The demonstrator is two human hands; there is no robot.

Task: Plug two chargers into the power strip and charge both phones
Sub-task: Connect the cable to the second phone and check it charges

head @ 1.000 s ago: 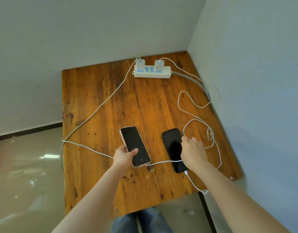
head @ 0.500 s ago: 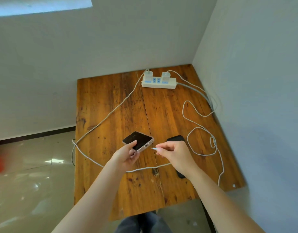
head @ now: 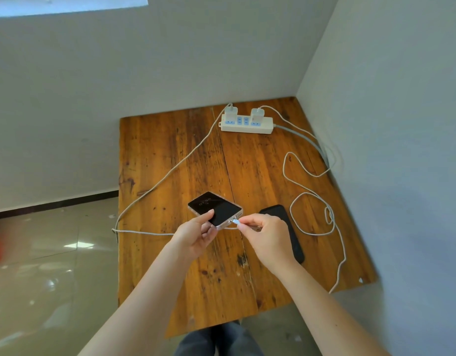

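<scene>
My left hand (head: 196, 233) holds a phone in a clear case (head: 213, 207) lifted above the wooden table (head: 170, 150), screen up. My right hand (head: 266, 236) pinches the plug of the left charging cable (head: 236, 222), its tip touching the phone's bottom edge. That cable (head: 170, 173) runs to the left charger (head: 230, 113) in the white power strip (head: 247, 123). A second charger (head: 257, 113) sits in the strip; its cable (head: 311, 209) loops along the table's right side. A black phone (head: 286, 222) lies flat, partly hidden by my right hand.
The table stands in a corner, with walls close behind and to the right. The strip's grey lead (head: 306, 137) runs off the right edge. A shiny tiled floor (head: 42, 265) lies to the left, and my legs (head: 216, 340) show below the front edge.
My left hand lifted the clear-case phone off the table. My right hand left the black phone, picked up the cable plug and brought it to the lifted phone's bottom edge.
</scene>
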